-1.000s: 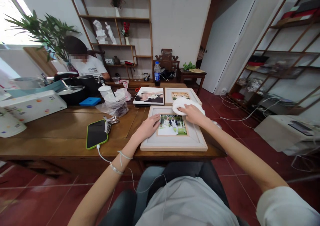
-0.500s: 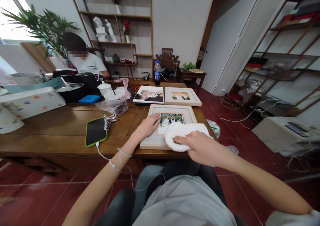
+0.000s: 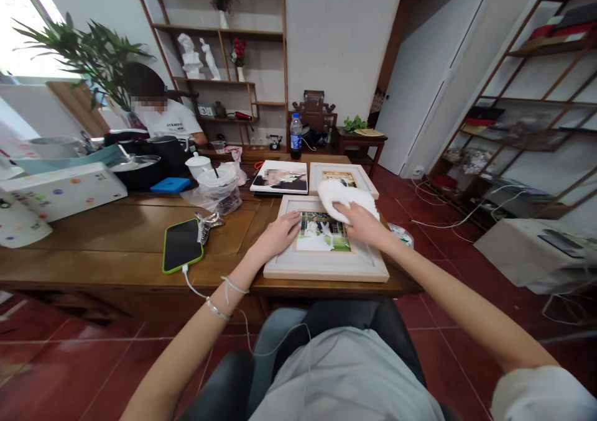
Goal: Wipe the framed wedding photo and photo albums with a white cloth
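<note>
A picture frame (image 3: 326, 270) with a pale wooden border and a photo of two people lies flat at the table's front edge. My left hand (image 3: 280, 234) rests on its left side, fingers stretched out over the border. In my right hand (image 3: 364, 223) is a folded white cloth (image 3: 345, 196), gripped over the frame's upper right part. The cloth covers the frame's top right corner and overlaps the lower edge of a second picture frame (image 3: 368, 185) behind it. Left of that second frame lies a photo album (image 3: 280, 177) with a picture on its cover.
A charging phone (image 3: 183, 247) lies left of my left arm, its cable hanging off the table edge. A bagged cup (image 3: 218, 188), a blue box (image 3: 170, 185), a black pot (image 3: 135, 171) and a bottle (image 3: 295, 136) stand farther back. Another person (image 3: 172, 119) sits at the far left.
My right hand has pushed the cloth from the frame's lower right up to its top right edge, uncovering more of the photo. My left hand stays on the frame's left side.
</note>
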Tool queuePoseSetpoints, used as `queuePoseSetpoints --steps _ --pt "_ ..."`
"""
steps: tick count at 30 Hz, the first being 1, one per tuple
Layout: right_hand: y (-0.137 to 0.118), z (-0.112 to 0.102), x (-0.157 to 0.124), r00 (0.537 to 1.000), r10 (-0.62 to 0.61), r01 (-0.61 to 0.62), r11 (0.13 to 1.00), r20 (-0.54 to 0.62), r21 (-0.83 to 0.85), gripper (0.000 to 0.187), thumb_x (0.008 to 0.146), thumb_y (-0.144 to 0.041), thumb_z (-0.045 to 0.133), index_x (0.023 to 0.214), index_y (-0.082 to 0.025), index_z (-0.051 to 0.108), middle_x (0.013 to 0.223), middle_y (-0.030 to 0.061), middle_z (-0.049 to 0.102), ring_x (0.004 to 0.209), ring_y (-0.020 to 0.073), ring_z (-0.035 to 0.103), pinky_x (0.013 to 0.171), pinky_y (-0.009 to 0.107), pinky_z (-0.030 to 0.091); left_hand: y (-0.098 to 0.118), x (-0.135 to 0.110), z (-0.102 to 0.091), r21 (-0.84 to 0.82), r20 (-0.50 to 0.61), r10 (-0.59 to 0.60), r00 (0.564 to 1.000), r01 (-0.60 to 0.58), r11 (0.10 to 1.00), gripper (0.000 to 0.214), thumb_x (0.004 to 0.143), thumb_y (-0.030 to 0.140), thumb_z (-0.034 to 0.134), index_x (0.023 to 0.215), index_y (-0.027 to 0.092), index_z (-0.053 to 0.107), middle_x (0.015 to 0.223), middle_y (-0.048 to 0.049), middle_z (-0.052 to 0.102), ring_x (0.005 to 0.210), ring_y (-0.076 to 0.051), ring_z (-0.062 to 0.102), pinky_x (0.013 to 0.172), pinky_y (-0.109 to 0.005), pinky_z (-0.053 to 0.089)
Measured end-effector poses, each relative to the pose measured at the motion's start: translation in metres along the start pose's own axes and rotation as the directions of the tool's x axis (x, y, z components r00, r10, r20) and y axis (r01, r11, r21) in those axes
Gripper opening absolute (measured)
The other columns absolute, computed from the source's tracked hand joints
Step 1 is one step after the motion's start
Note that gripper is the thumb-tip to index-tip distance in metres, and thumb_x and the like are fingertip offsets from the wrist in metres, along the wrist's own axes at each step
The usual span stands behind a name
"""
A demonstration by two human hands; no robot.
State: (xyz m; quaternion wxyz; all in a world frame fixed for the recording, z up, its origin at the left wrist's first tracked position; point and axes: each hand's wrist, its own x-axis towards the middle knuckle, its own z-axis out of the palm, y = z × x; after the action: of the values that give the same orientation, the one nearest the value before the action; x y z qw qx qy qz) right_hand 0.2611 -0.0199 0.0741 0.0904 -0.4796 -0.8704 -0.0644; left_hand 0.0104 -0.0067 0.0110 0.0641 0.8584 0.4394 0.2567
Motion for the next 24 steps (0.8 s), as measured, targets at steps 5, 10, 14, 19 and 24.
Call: queuePoseSetpoints --steps 5,10,14,19,24 --pt "0.019 0.001 0.026 0.997 -0.034 0.041 0.995 0.076 -0.090 0.069 0.067 0.003 0.041 0.133 -0.018 0.041 0.126 0.0139 0.051 0.120 0.0301 0.040 0.091 0.038 0.032 -0.001 0.001 0.000 -0.001 0.019 -0.027 0.999 0.027 1.000 0.042 0.090 0.033 0.037 0.125 0.017 0.052 0.136 -0.0072 0.045 0.128 -0.021 0.039 0.106 -0.038 0.034" --pt "-0.022 -0.009 0.002 0.988 -0.050 0.074 0.983 0.144 -0.166 0.060 0.071 -0.001 0.039 0.127 -0.020 0.049 0.101 0.0151 0.063 0.097 0.0278 0.056 0.077 0.034 0.038 -0.001 0.001 0.002 -0.004 0.015 -0.040 0.999 0.040 0.999 0.041 0.090 0.033 0.037 0.125 0.018 0.052 0.137 -0.0066 0.045 0.128 -0.021 0.039 0.106 -0.038 0.034" --pt "-0.066 -0.037 -0.041 0.969 -0.068 0.104 0.984 0.238 -0.142 0.053 0.074 -0.006 0.041 0.123 -0.023 0.052 0.090 0.0125 0.065 0.080 0.0248 0.060 0.066 0.031 0.037 0.000 0.000 0.001 -0.002 0.016 -0.035 0.999 0.035 0.999 0.041 0.090 0.031 0.037 0.125 0.018 0.052 0.137 -0.0066 0.045 0.128 -0.020 0.039 0.106 -0.037 0.033" --pt "-0.098 -0.057 -0.072 0.942 -0.200 0.210 0.978 0.269 -0.006 0.057 0.072 -0.009 0.042 0.125 -0.028 0.050 0.095 0.0095 0.064 0.080 0.0235 0.060 0.067 0.031 0.039 0.003 -0.001 -0.001 0.006 0.013 -0.034 0.999 0.034 0.999 0.041 0.090 0.030 0.036 0.125 0.017 0.052 0.136 -0.0071 0.045 0.129 -0.020 0.038 0.106 -0.037 0.033" --pt "-0.078 -0.026 -0.054 0.963 -0.182 0.174 0.983 0.200 0.059 0.062 0.072 -0.008 0.042 0.131 -0.029 0.044 0.123 0.0128 0.053 0.101 0.0260 0.056 0.081 0.035 0.040 0.002 0.000 -0.001 -0.015 0.018 0.000 1.000 0.000 1.000 0.041 0.090 0.031 0.036 0.126 0.018 0.051 0.136 -0.0069 0.045 0.128 -0.020 0.038 0.106 -0.038 0.033"
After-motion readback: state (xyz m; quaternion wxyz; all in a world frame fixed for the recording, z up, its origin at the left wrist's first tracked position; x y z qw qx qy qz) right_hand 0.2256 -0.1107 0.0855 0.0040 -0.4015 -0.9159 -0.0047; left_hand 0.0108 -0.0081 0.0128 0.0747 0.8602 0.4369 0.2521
